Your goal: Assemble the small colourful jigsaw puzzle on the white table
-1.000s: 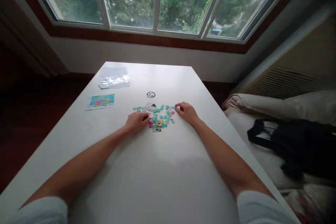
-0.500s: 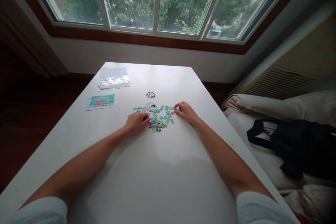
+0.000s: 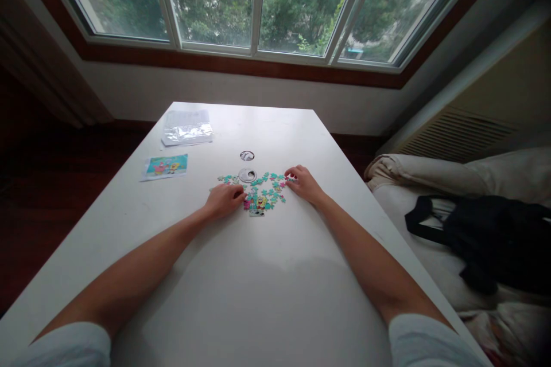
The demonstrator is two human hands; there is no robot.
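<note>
Small teal, green and pink jigsaw puzzle pieces point(image 3: 275, 186) lie scattered on the white table. At their near side is a small joined section of puzzle point(image 3: 257, 205) with a yellow cartoon figure on it. My left hand point(image 3: 224, 199) rests at the left of this section, fingers curled, fingertips by its upper left edge; what they hold, if anything, is hidden. At the right edge of the scatter is my right hand point(image 3: 303, 182), its thumb and forefinger bent around a puzzle piece too small to make out clearly.
A round tin or lid point(image 3: 247, 175) sits among the far pieces, with another round item point(image 3: 247, 155) beyond it. To the left lie a printed cartoon picture point(image 3: 167, 167) and a clear plastic bag point(image 3: 187, 127). A dark garment point(image 3: 495, 241) lies on the sofa at right.
My right hand's fingers have shifted very slightly at the right edge of the pieces. The left hand and the puzzle section look the same.
</note>
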